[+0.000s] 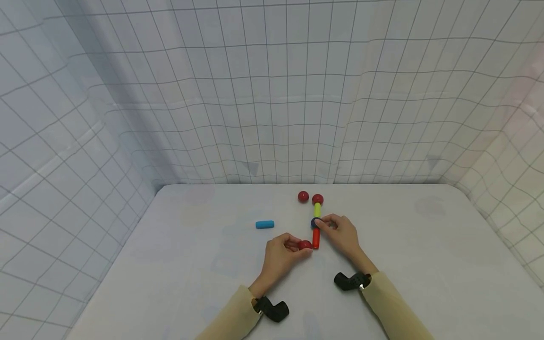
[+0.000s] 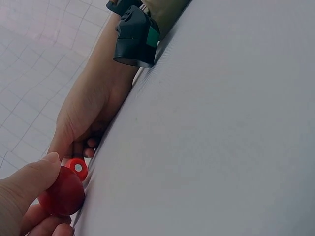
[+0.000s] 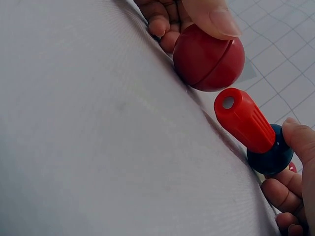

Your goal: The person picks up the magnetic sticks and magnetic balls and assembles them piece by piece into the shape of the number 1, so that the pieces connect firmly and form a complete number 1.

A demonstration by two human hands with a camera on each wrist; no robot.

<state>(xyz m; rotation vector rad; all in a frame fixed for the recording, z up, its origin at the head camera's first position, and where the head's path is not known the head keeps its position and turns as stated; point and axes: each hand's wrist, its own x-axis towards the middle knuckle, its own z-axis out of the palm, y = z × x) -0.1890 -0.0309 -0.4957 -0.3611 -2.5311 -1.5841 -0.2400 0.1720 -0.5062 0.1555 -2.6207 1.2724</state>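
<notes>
Pinching red ball [image 1: 304,244] in left hand [image 1: 280,257], just left of near tip of red stick [image 1: 316,239], aligned away from body; pinching blue ball [image 1: 313,223] at far tip in right hand [image 1: 341,236].

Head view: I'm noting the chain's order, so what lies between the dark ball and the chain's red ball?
The yellow stick, visible in the head view.

**Left hand [image 2: 24,189] holds a red ball [image 2: 61,192]**

The thumb and fingers pinch the shiny ball. Just behind it, the end of a red stick [image 2: 78,168] peeks out, with a pale dot in the middle. The right hand [image 2: 82,115] is behind the stick, its fingers bent. A black gadget [image 2: 135,39] sits on that wrist, by a tan sleeve [image 2: 165,14]. The white table [image 2: 211,128] fills the right side.
</notes>
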